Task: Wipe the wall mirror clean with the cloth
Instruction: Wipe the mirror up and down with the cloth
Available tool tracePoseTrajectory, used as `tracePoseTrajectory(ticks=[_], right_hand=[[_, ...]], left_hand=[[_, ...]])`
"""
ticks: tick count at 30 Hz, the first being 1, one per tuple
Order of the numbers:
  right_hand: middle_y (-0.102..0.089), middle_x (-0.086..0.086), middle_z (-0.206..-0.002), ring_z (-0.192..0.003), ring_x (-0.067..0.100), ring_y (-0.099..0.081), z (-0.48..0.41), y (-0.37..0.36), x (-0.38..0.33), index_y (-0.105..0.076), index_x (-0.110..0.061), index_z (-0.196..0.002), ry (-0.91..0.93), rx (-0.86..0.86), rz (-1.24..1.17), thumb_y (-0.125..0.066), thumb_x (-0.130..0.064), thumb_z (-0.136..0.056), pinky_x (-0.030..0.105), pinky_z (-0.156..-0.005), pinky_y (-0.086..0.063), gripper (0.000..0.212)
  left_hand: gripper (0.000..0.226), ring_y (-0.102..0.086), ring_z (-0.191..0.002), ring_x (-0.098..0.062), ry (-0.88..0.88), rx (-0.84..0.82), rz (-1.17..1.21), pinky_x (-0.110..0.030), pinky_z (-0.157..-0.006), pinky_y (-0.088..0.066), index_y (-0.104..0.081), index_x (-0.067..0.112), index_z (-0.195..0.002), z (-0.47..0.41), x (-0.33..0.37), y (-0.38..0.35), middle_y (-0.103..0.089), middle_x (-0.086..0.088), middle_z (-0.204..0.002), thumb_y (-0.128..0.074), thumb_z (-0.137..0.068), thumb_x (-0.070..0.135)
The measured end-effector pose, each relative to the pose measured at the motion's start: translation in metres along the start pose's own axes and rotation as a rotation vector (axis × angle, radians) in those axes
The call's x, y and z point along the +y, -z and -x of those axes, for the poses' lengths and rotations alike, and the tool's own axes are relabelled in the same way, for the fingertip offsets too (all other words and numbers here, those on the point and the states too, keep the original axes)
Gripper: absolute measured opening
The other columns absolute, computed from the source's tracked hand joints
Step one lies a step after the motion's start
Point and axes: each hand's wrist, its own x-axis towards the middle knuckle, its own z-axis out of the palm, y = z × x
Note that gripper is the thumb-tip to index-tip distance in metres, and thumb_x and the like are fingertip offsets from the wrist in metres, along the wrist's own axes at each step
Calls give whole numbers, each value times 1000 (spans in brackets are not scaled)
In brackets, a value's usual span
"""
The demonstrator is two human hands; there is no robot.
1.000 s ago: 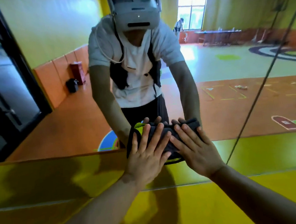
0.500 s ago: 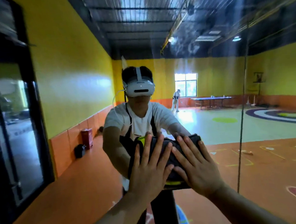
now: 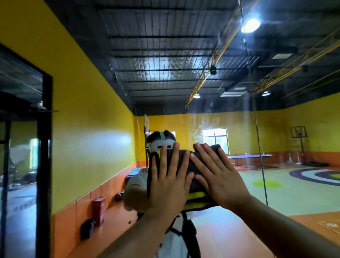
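Note:
The wall mirror [image 3: 201,70] fills the view and reflects a yellow-walled hall. A dark grey cloth [image 3: 189,168] with a yellow stripe lies flat against the glass at centre. My left hand [image 3: 170,186] presses on its left half with straight, spread fingers. Beside it, my right hand [image 3: 218,177] presses on the right half the same way. The cloth hides most of my reflected head; the white headset shows just above it. Streaks mark the glass above the cloth.
A thin vertical seam [image 3: 255,123] between mirror panels runs down right of my hands. A black door frame [image 3: 46,157] stands at the left. The reflection shows a red box [image 3: 99,209], a table-tennis table [image 3: 251,156] and a basketball stand [image 3: 299,140].
Both hands slid the cloth up the mirror, from near its bottom edge to head height. My view tilted up with them, and the ceiling's reflection came into sight.

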Motion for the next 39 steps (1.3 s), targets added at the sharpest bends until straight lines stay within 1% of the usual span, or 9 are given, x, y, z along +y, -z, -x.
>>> tracePoseTrajectory(ticks=[6, 10, 15, 22, 25, 27, 30, 33, 39], right_hand=[[-15, 8, -172, -160, 26, -13, -54, 5, 40, -22, -17, -164, 11, 32, 34, -30, -41, -112, 53, -126, -21, 59], [-19, 8, -171, -159, 24, -14, -88, 7, 63, -26, -18, -163, -33, 63, 45, -29, -43, -111, 51, -127, -18, 58], [-23, 7, -170, -159, 23, -16, -132, 13, 97, -28, -20, -163, -39, 69, 36, -21, -46, -112, 51, -127, -18, 58], [-18, 2, -171, -159, 19, -13, -199, 25, 138, -23, -25, -164, -74, 60, 17, -18, -49, -110, 45, -129, -8, 60], [-18, 2, -172, -159, 18, -10, -226, 32, 154, -19, -25, -165, -77, 49, 5, -17, -50, -109, 44, -129, -5, 60], [-16, 2, -172, -159, 18, -8, -242, 38, 163, -17, -27, -164, -93, 34, -13, -13, -52, -108, 43, -130, -2, 63], [-7, 0, -173, -160, 16, 1, -268, 46, 175, -8, -30, -165, -112, 4, -36, -2, -57, -103, 40, -129, 7, 68], [-3, -1, -174, -160, 16, 5, -289, 52, 186, -3, -32, -164, -119, -1, -40, 5, -59, -98, 38, -128, 10, 72], [-3, -1, -174, -160, 16, 5, -301, 55, 199, -3, -32, -165, -86, 2, -55, 5, -60, -98, 38, -127, 12, 73]], left_hand=[[62, 0, -159, -37, 24, 36, -6, -59, -126, -10, -15, 24, -165, -64, -8, 9, -6, -8, -173, -16, -109, 51], [60, -11, -158, -38, 36, 82, 0, -60, -125, -16, -29, 23, -162, -108, -12, 15, -16, -8, -172, -22, -108, 50], [60, -12, -158, -37, 25, 135, 5, -60, -124, -19, -31, 24, -161, -163, -21, 25, -19, -6, -171, -25, -108, 50], [64, -2, -159, -32, 28, 113, -33, -57, -126, -10, -20, 28, -163, -241, -38, 44, -10, -2, -173, -12, -106, 54], [64, 7, -159, -30, 24, 103, -28, -56, -127, -3, -13, 31, -164, -271, -45, 57, -1, 0, -174, -6, -105, 54], [61, 14, -158, -28, 29, 79, -21, -54, -127, 2, -5, 32, -165, -290, -49, 64, 7, 2, -173, -7, -108, 53], [60, 19, -157, -26, 41, 62, -7, -53, -127, 5, 0, 33, -164, -320, -55, 74, 13, 3, -173, -9, -109, 53], [59, 20, -157, -25, 68, 69, 2, -52, -127, 7, 2, 35, -164, -342, -59, 79, 14, 5, -172, -7, -109, 53], [58, 16, -158, -26, 101, 122, -12, -53, -127, 5, -2, 33, -164, -354, -54, 79, 9, 4, -173, -8, -109, 51]])
